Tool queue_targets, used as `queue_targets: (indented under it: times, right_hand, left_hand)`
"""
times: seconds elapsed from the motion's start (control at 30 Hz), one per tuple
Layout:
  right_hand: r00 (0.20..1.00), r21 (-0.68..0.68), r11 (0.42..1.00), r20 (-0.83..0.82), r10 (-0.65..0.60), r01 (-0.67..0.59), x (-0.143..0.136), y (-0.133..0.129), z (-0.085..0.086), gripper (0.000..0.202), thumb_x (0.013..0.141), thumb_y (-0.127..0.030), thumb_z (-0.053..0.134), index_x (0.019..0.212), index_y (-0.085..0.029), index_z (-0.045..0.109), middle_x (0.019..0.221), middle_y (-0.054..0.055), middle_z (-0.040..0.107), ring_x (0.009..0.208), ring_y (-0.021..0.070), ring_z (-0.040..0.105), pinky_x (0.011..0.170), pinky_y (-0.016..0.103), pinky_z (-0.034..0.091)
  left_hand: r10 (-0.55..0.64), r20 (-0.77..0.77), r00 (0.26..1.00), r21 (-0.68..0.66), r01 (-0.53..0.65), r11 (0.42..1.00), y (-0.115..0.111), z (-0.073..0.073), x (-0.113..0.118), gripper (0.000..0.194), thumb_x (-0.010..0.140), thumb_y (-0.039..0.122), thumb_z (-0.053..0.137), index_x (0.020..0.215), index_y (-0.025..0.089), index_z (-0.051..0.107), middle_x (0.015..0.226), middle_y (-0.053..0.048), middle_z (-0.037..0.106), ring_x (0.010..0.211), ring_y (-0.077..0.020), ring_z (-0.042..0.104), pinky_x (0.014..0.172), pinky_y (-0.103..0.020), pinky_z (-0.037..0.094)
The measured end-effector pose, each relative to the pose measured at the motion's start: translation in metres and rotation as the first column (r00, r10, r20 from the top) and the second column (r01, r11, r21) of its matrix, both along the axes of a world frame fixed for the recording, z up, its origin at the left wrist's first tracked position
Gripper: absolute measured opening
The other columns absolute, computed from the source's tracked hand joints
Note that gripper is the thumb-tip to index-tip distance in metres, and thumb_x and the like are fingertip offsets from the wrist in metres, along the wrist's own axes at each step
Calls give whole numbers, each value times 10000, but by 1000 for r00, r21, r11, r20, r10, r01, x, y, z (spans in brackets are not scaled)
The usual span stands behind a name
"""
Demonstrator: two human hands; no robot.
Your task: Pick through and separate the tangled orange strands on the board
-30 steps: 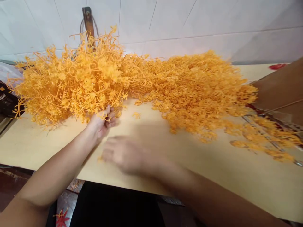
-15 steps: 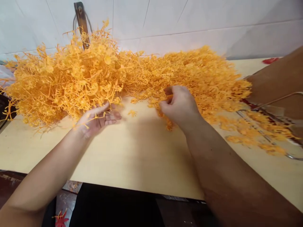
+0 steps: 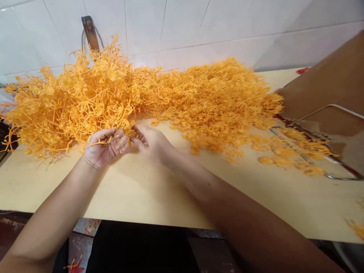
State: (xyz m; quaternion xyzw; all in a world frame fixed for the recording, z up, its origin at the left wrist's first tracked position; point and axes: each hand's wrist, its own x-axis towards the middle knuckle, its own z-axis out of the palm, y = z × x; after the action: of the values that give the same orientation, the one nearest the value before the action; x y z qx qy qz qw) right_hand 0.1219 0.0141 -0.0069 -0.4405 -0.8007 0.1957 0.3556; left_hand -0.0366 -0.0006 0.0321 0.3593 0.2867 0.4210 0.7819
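The left hand (image 3: 105, 149) is turned palm up with its fingers half curled inward, and a thin orange stem (image 3: 99, 142) runs across it, gripped between thumb and fingers. The right hand (image 3: 150, 142) comes in from the other side with thumb and fingers drawn together, its tips just beside the left fingertips; it is blurred, so I cannot tell whether it holds anything. The two hands meet at the front of a tall, tangled heap of orange stems (image 3: 85, 98), while a lower, flatter heap of orange flower pieces (image 3: 216, 102) spreads beyond the right forearm. Both heaps rest on a pale tabletop (image 3: 136, 193) against a white tiled wall (image 3: 184, 22), where a dark strip (image 3: 90, 34) leans behind the taller heap. On the right stands a brown panel (image 3: 332, 83), with a bent metal rod (image 3: 341, 177) near its foot and a few orange pieces beside it. A band of plain board lies between the heaps and the front edge, crossed by both forearms, and it widens toward the right. Below that edge are dark clothing (image 3: 136, 246) and a red piece (image 3: 76, 265).
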Motion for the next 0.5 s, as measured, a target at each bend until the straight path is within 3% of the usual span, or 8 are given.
queue_targets:
  times: [0.07, 0.17, 0.33, 0.5]
  right_hand:
    - [999, -81, 997, -49, -1, -3, 3, 0, 0, 129, 787, -234, 479, 851, -128, 515, 750, 41, 538, 619, 113, 461, 597, 250, 377]
    - [990, -134, 991, -140, -10, -9, 14, -2, 5, 119, 776, -262, 503, 739, -161, 454, 618, -31, 428, 531, 73, 357, 509, 216, 297]
    - [984, -191, 976, -160, 77, -108, 28, -11, 16, 170, 810, -286, 457, 691, -165, 447, 585, -46, 360, 520, 61, 320, 491, 209, 260]
    - [969, -244, 938, -48, 243, -247, 24, -20, 20, 278, 833, -310, 405, 594, -171, 376, 553, -45, 318, 513, 60, 317, 492, 211, 262]
  left_hand:
    - [-5, -7, 1000, -15, 5, 1000, 0, 2, -1, 388, 845, 272, 299, 490, 154, 403, 410, -14, 350, 425, -109, 434, 487, -241, 396]
    - [33, 2, 999, -15, -33, 999, 1, 4, -3, 367, 839, 262, 299, 499, 157, 390, 414, -9, 340, 441, -109, 434, 488, -231, 398]
    - [115, 10, 993, -16, -115, 993, 7, -3, -2, 304, 817, 233, 325, 530, 159, 395, 436, 7, 334, 433, -95, 408, 475, -219, 395]
    - [240, -21, 970, -43, -241, 970, 15, -17, 4, 267, 777, 200, 376, 513, 165, 358, 444, 43, 287, 385, -62, 349, 462, -208, 394]
